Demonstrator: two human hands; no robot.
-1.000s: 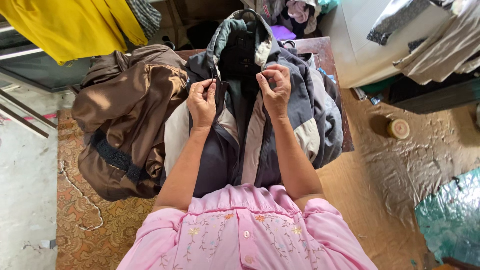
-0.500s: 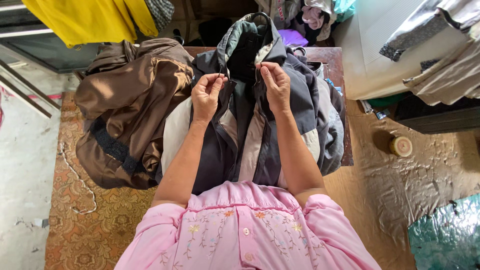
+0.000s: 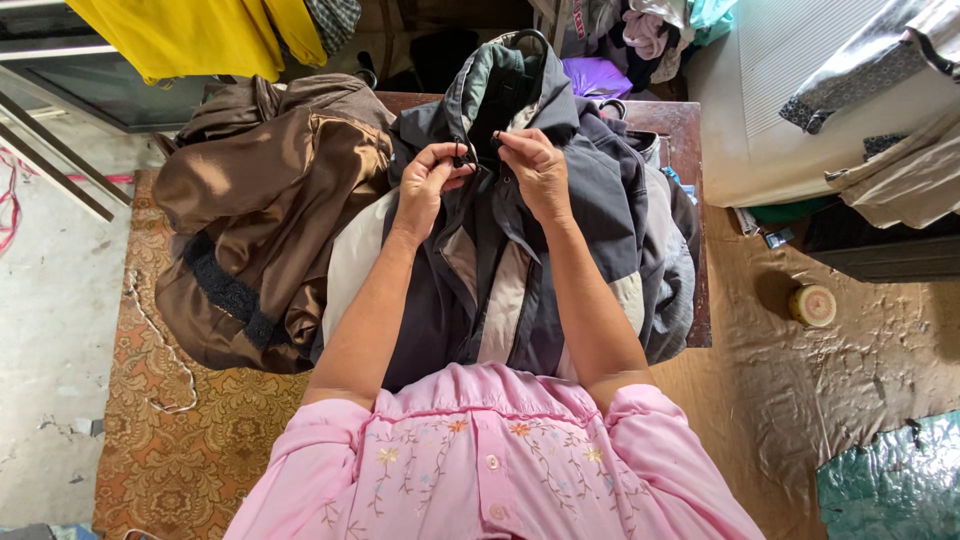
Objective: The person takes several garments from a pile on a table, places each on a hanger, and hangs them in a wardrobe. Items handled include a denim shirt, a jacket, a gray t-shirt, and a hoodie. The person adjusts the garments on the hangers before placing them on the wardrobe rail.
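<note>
Because the grey jacket (image 3: 520,260) lies spread over the wooden table's (image 3: 680,125) front edge beside the brown jacket (image 3: 265,215), your left hand (image 3: 428,185) and right hand (image 3: 533,172) each pinch a collar-front edge, drawing them together.

Head-worn view, steeply downward, close.

A dark wooden table (image 3: 680,125) stood on a patterned brown-and-gold floor covering (image 3: 190,450). Bare grey concrete floor (image 3: 50,330) lay to one side, crinkled tan sheeting (image 3: 800,380) to the other. Daylight fell evenly across everything.
</note>
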